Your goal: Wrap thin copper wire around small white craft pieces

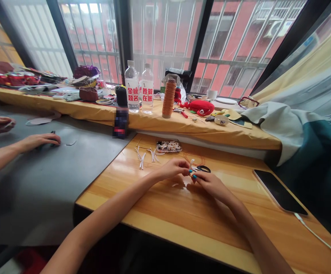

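Note:
Over the wooden table, my left hand [177, 168] and my right hand [211, 184] meet with fingertips pinched almost together. A small white piece [192, 163] sticks up from the fingertips of my left hand. Whatever the right fingers pinch is tiny, a hint of orange thread, and mostly hidden. Just behind the right hand lie scissors with black handles [204, 168]. Loose orange thread [197, 156] curls on the tabletop beyond the hands. Several white strips [141, 161] lie to the left, near a clear tray [169, 151] of small white and dark pieces.
A phone [279, 191] with a white cable lies at right. On the cloth-covered ledge stand an orange thread spool [169, 98] and two water bottles [147, 89], beside a red stuffed toy [200, 107]. Another person's hands [41, 140] work over the grey table [53, 182] at left.

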`<state>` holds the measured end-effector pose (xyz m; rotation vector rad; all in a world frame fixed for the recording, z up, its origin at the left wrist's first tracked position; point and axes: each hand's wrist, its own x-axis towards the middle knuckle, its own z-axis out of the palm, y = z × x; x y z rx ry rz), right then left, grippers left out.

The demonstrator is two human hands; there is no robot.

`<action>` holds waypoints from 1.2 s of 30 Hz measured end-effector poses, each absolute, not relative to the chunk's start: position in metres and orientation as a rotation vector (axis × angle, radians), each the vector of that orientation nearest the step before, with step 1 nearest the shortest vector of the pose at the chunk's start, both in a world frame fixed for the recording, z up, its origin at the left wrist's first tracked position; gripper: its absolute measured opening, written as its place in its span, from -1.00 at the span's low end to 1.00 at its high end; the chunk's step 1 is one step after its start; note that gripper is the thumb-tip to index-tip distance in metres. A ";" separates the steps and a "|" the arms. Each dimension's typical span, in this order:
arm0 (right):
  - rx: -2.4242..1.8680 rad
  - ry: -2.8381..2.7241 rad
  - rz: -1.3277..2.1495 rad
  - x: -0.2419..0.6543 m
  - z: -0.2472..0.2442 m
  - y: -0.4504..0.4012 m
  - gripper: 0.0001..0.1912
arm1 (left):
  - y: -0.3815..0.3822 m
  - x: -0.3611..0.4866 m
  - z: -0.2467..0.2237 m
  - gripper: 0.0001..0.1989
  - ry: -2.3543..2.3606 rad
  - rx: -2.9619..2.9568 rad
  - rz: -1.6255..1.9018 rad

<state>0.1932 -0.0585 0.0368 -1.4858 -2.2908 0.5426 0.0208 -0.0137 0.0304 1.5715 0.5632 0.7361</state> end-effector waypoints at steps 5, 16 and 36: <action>-1.401 -2.194 0.875 0.199 0.042 -0.057 -0.65 | -0.017 0.024 0.033 -0.83 0.464 1.624 0.695; -1.387 -1.882 1.328 0.188 0.044 -0.064 -0.64 | -0.011 0.026 0.018 -0.85 0.510 1.704 0.915; -1.428 -2.246 -0.399 0.184 0.018 -0.058 -0.74 | -0.002 0.024 0.011 -0.81 0.640 1.770 0.922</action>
